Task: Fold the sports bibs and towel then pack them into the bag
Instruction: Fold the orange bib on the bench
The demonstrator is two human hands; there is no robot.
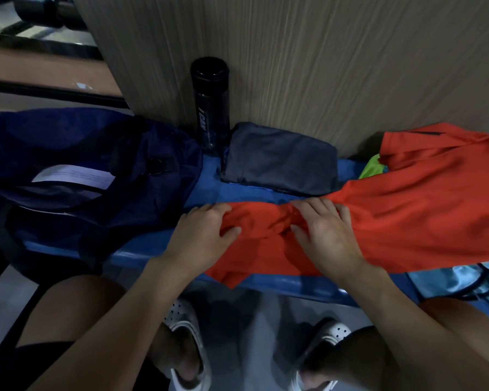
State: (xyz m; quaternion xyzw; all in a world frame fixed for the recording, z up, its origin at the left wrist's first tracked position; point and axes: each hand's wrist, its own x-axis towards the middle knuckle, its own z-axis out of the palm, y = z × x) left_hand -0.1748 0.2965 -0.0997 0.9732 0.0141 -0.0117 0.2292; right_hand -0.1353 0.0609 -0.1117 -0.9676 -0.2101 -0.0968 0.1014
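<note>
A wood-grain wall panel (294,52) fills the upper half of the frame, and below it a blue bench (141,244) runs across the middle from left to right. On the left of the bench sits a dark navy bag (82,142), its top open and a white paper showing inside. An orange bib (421,207) spreads from the right edge to the centre, its near edge hanging over the front of the bench. Behind it at the centre, against the panel, lies a folded grey towel (280,162). The left hand (201,235) grips the bib's left end, fingers curled over the cloth with the thumb on top. The right hand (325,235), just beside it, pinches a bunched ridge of the same cloth between bent fingers and thumb. A black bottle (209,103) stands upright between bag and towel. A light blue garment (446,280) shows at lower right, and a green bib (370,166) peeks out under the orange one.
</note>
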